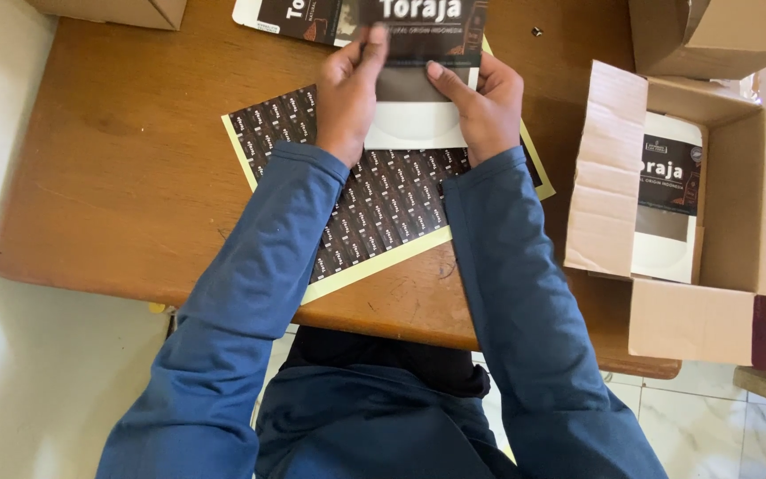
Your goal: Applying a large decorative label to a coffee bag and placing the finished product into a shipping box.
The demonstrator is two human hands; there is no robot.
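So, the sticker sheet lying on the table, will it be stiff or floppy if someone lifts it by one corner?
Probably floppy: the sticker sheet looks thin and lies flat on the table. It seems light and should slide easily when pushed. One corner overhangs the table edge.

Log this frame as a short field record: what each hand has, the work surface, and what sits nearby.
left hand: grips the left edge of a flat pouch, thumb on its front
right hand: grips the pouch's right edge
pouch: black and white, held over a sticker sheet
sticker sheet: dark small labels on yellow backing, lying on the wooden table
open cardboard box: on the right, one similar pouch inside
another pouch: at the table's far edge
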